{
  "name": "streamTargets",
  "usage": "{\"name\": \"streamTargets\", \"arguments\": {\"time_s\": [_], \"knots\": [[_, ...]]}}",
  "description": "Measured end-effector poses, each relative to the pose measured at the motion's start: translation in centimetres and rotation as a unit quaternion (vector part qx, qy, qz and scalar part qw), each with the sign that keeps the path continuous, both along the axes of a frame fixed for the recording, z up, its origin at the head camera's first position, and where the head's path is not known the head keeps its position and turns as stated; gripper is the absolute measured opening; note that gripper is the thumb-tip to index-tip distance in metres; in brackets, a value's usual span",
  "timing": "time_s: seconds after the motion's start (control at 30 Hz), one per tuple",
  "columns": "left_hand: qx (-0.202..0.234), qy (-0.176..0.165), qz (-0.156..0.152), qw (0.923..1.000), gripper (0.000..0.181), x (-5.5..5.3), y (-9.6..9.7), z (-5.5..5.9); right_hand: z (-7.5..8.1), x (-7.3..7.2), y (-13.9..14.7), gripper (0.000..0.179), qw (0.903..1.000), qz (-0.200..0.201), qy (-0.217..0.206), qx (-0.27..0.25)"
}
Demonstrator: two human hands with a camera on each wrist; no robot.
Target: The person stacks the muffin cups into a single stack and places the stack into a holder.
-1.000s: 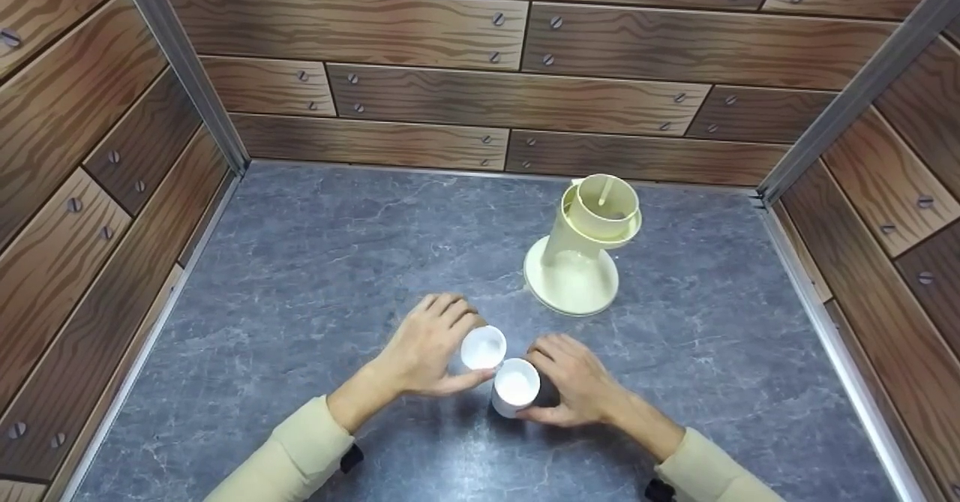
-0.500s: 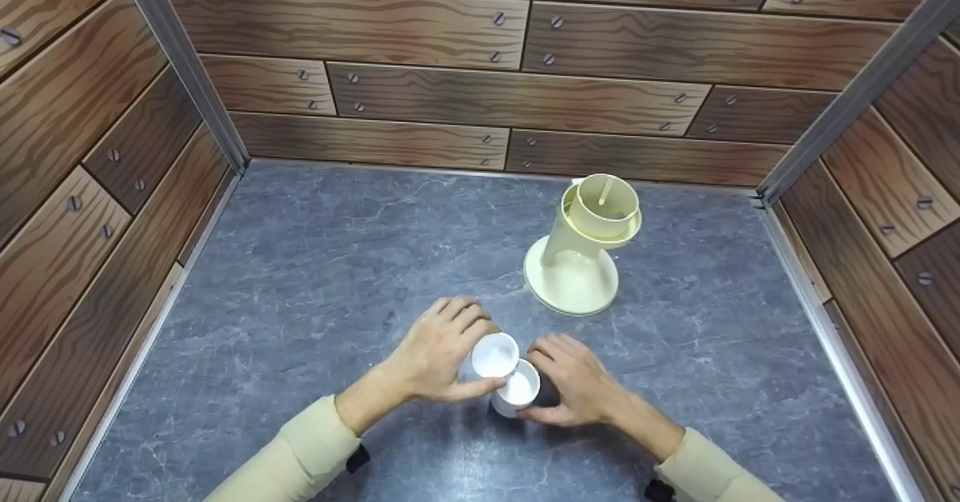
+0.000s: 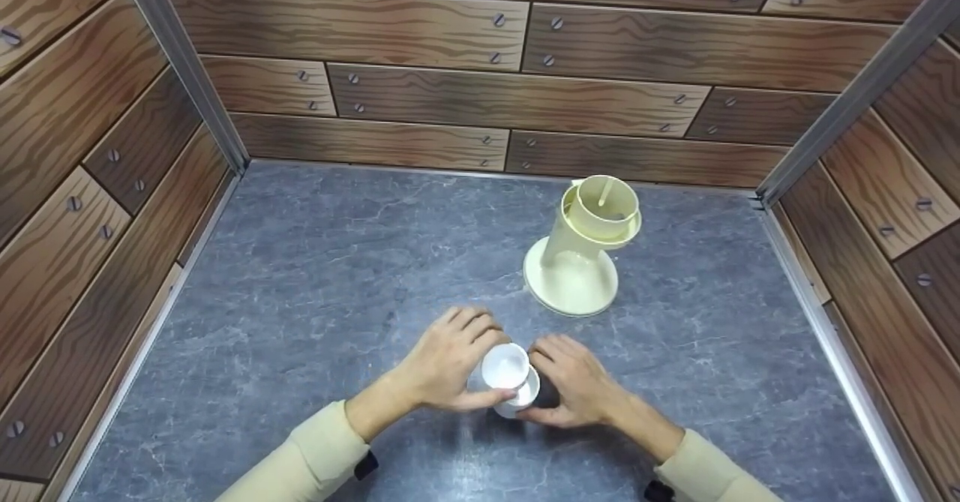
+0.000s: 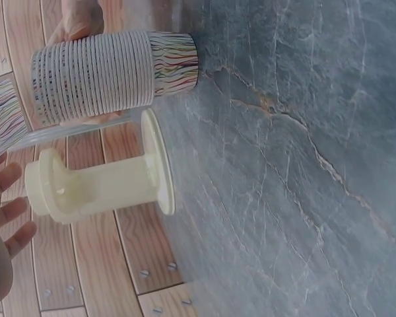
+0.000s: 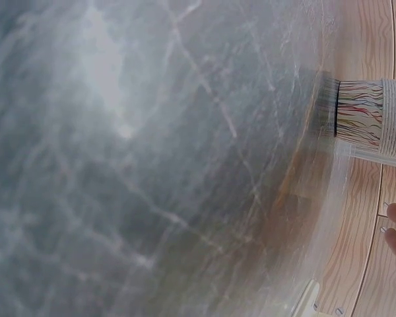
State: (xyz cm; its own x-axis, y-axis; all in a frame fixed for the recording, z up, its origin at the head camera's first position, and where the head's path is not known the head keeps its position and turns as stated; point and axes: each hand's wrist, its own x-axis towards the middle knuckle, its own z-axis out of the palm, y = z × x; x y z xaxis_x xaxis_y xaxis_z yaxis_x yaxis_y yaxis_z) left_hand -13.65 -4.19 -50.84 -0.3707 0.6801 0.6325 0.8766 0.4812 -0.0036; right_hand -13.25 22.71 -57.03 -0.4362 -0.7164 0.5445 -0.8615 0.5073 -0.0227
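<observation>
My left hand (image 3: 448, 361) holds a white paper cup (image 3: 505, 367) between thumb and fingers, its mouth facing up. This cup overlaps the top of a stack of paper cups (image 3: 528, 390), which my right hand (image 3: 574, 383) grips from the right side. In the left wrist view the stack (image 4: 96, 78) shows many rims and a coloured-line pattern on its lowest cup. The patterned cup (image 4: 3, 113) lies beyond the rim end of the stack, above the left hand's fingers (image 4: 10, 211). At the right wrist view's edge, part of the stack (image 5: 363, 112) shows.
A pale yellow stand (image 3: 576, 284) with a round base and a ring-shaped top rises behind the hands, to the right. A translucent strip (image 4: 79, 130) runs beside the stack; its kind is unclear. Wood-patterned walls (image 3: 420, 142) border the grey marbled table (image 3: 322, 262).
My left hand has moved right and toward the body with its cup, which now overlaps more of the stack. My right hand and the stand have stayed put.
</observation>
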Motion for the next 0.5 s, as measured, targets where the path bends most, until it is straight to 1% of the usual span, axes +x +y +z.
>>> {"name": "streamTargets", "arguments": {"time_s": [0.17,0.37,0.5], "knots": [[-0.014,-0.015,0.004,0.9998,0.059,0.3,0.29,-0.29,-0.04,0.08,-0.01,0.061,1.0,-0.001,-0.003,-0.005],[-0.013,-0.011,-0.004,0.9998,0.057,0.4,0.7,-0.69,0.01,0.12,0.02,0.062,0.9998,0.005,-0.013,-0.012],[-0.023,-0.009,-0.002,0.9997,0.058,0.43,0.85,-0.9,0.02,0.08,0.03,0.062,0.9998,0.006,-0.012,-0.013]]}}
